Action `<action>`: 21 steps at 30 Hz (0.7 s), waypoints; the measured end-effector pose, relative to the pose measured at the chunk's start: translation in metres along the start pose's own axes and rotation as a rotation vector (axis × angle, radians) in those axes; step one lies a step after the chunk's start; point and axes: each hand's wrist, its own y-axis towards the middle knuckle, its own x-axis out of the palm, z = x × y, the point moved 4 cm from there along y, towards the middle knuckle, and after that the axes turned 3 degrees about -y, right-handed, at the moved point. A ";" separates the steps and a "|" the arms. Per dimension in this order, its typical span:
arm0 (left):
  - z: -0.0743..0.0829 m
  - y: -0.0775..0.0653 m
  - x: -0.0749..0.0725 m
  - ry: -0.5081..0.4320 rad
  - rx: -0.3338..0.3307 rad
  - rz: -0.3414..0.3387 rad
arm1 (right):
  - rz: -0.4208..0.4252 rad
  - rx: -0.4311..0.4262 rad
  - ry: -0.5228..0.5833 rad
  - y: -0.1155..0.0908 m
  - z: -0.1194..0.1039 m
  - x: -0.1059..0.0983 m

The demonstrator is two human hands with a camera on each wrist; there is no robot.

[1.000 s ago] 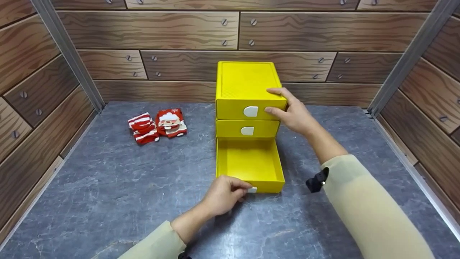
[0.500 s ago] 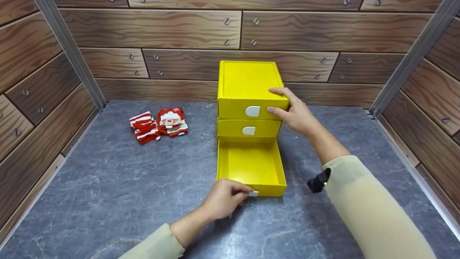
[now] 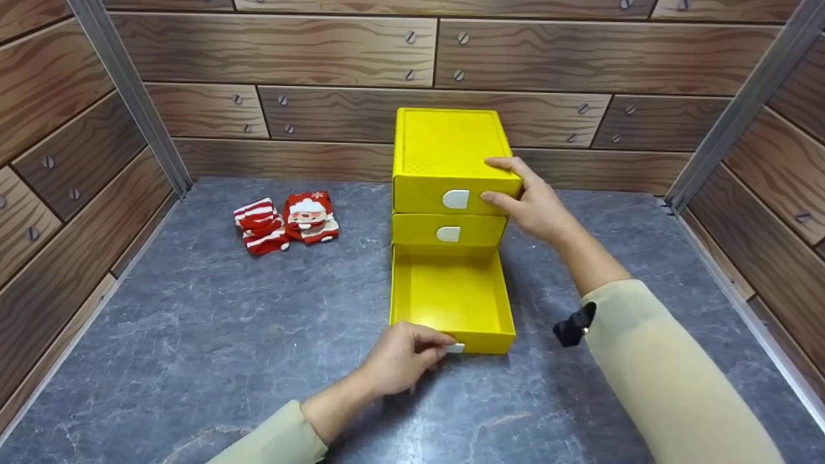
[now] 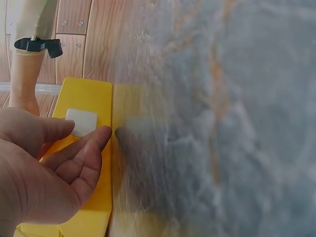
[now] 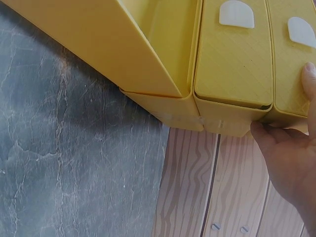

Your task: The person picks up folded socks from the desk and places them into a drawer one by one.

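A yellow three-drawer cabinet (image 3: 445,138) stands at the middle, its bottom drawer (image 3: 486,343) pulled out toward me and bare inside. My left hand (image 3: 396,361) is at that drawer's front, pinching its white handle (image 4: 83,122) between thumb and fingers. The right hand (image 3: 538,206) grips the cabinet's upper right front corner. Its thumb presses the front of the top drawer (image 3: 422,194), and a finger lies over the top. In the right wrist view, other fingertips touch the cabinet's side. The middle drawer (image 3: 416,230) is pushed in.
Two folded red-and-white cloth items lie left of the cabinet: a striped one (image 3: 261,229) and one with a Santa picture (image 3: 311,218), which look like socks. Wood-patterned panels (image 3: 348,116) enclose the grey marbled tabletop (image 3: 193,335) behind and at both sides.
The bottom drawer has slid a little farther out toward me, with the left hand on its handle. My right hand keeps its hold on the cabinet. The head view has shifted slightly.
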 end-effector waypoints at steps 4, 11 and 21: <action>0.001 -0.001 -0.001 -0.019 -0.007 -0.021 | 0.006 0.000 -0.003 0.000 0.000 0.000; 0.004 -0.004 -0.008 -0.033 -0.012 -0.031 | -0.005 0.018 0.017 0.000 -0.001 0.000; 0.020 -0.018 -0.054 -0.035 -0.010 -0.060 | -0.007 0.014 0.026 -0.001 0.000 0.000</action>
